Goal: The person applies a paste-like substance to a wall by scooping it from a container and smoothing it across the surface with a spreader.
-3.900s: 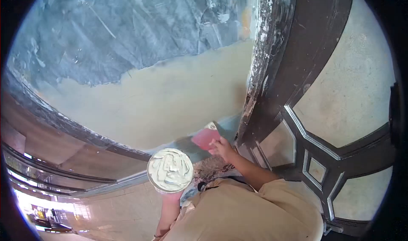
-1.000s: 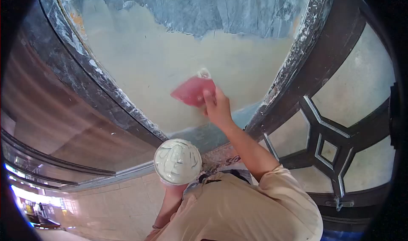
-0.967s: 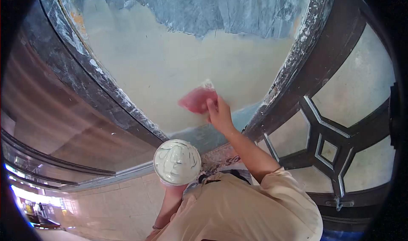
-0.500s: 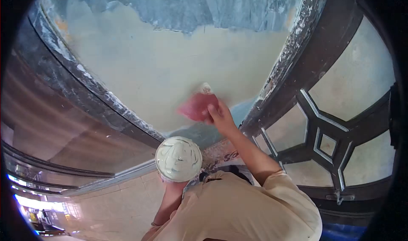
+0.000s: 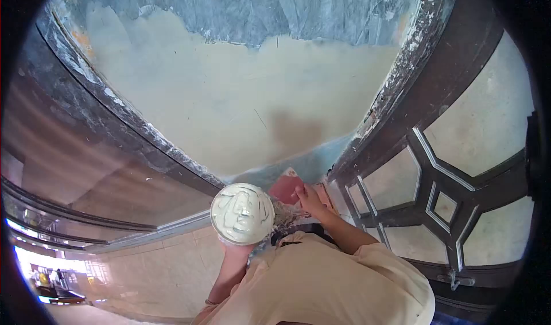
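Note:
My left hand (image 5: pixel 237 250) is wrapped round the underside of a round container heaped with whitish putty (image 5: pixel 242 215), its rim facing up toward me. The putty's surface is swirled and ridged. Close to the container's right side, my right hand (image 5: pixel 310 201) grips a flat red putty spreader (image 5: pixel 285 188), thumb on its near face. A dab of pale putty shows at the spreader's upper corner. Beyond both hands stands a wall panel with a cream putty coat (image 5: pixel 229 107) across its middle; the spreader looks apart from it.
Bare blue-grey wall (image 5: pixel 247 9) shows above the cream coat, with a blue strip below it. A paint-flecked dark frame (image 5: pixel 396 72) borders the right side, beside a dark door with pale panes (image 5: pixel 396 178). Brown panelling (image 5: pixel 103 164) lies left, over a tiled floor (image 5: pixel 155 273).
My right hand has drawn the spreader down and away from the cream coat, toward the container. My left hand holds the container in nearly the same place.

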Action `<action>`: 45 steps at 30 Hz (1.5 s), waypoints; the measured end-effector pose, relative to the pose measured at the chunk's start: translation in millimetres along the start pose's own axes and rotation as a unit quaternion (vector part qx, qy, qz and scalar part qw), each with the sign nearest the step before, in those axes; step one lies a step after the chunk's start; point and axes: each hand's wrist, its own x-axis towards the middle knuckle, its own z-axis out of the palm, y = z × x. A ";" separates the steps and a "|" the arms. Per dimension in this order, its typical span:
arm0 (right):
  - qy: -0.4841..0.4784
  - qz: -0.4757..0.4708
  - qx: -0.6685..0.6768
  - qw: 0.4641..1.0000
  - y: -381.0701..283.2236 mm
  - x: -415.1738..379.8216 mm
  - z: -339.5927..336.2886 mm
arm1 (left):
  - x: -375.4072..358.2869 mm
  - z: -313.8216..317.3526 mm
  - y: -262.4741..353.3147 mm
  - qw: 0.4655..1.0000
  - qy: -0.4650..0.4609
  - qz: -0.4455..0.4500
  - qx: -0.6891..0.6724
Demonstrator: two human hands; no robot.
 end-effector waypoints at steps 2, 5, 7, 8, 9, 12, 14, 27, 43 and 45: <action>-0.012 -0.031 0.020 0.999 -42.3 12.1 -0.3 | -4.9 2.5 -1.8 0.998 0.002 0.014 0.056; -0.009 -0.107 0.010 0.994 -120.3 34.8 -2.7 | -7.3 5.5 -0.5 0.989 -0.002 0.039 0.143; -0.006 -0.146 0.019 0.989 -166.8 38.3 -3.1 | -8.7 7.4 0.9 0.978 -0.004 0.056 0.200; -0.009 -0.165 0.035 0.986 -185.1 38.4 -3.8 | -9.9 8.2 1.2 0.971 -0.005 0.064 0.228; -0.012 -0.184 0.051 0.982 -199.2 35.8 -4.1 | -10.9 8.5 1.8 0.964 -0.005 0.073 0.256; -0.082 -0.140 0.170 0.972 -225.7 23.1 -7.8 | -9.9 13.0 7.6 0.995 -0.002 0.040 0.091; -0.157 -0.082 0.186 0.966 -220.8 19.7 -14.9 | -9.0 13.9 9.9 0.994 0.006 -0.002 -0.108; -0.161 0.025 0.105 0.981 -197.0 19.0 -5.1 | 3.0 -17.2 -10.9 0.972 -0.013 -0.037 -0.231; -0.082 -0.175 0.129 0.973 -265.5 40.4 16.9 | 11.5 3.1 22.1 0.978 -0.004 -0.063 -0.199; -0.021 -0.182 0.122 0.975 -268.1 45.8 22.8 | 10.0 6.8 29.0 0.970 0.030 -0.089 -0.226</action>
